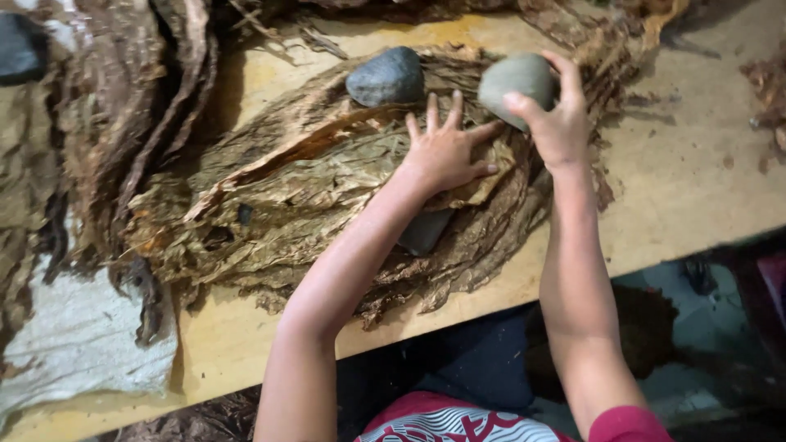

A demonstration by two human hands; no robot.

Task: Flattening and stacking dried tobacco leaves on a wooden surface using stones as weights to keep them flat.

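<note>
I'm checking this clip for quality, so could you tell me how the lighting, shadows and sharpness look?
Head view: warm, even light on the wooden table; soft shadows beside the dried leaves and beneath the left hand; the right hand gripping the grey stone is slightly soft; the corners fall dark; no glare.

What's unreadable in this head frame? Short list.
- Head view: right hand grips a grey-green stone; the fingers hide its far side.
- Left hand lies flat on the dried leaves, hiding what is under the palm.
- A dark object shows below the left forearm; leaves and arm hide most of it.
- Dark shape cut off by the left edge.
</note>
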